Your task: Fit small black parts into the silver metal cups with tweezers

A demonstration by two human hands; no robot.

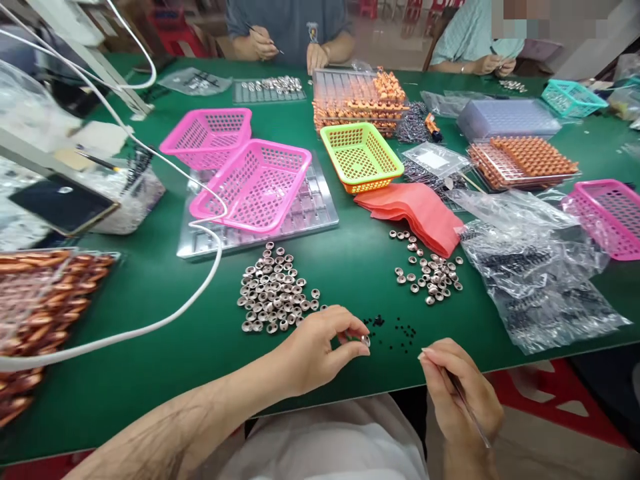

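Small metal ring [365, 340] pinched in the left hand [315, 350], thin tweezers [467, 407] in the right hand [463, 393]

The ring is silver-grey and shiny, nipped between thumb and fingertips at the left hand's tip, just above the green table edge. The tweezers are slim and metallic, gripped in the closed right hand and running back toward the wrist. Tiny black beads [395, 328] lie scattered just beyond both hands — and a heap of like rings [275, 290] sits just past the left hand.

- My tweezers' [467, 407] tips hide behind my right hand [463, 393].
- Black beads [395, 328], at one o'clock from my left hand [320, 347], too small to identify.
- Copper coils [35, 300] cut off at nine o'clock.
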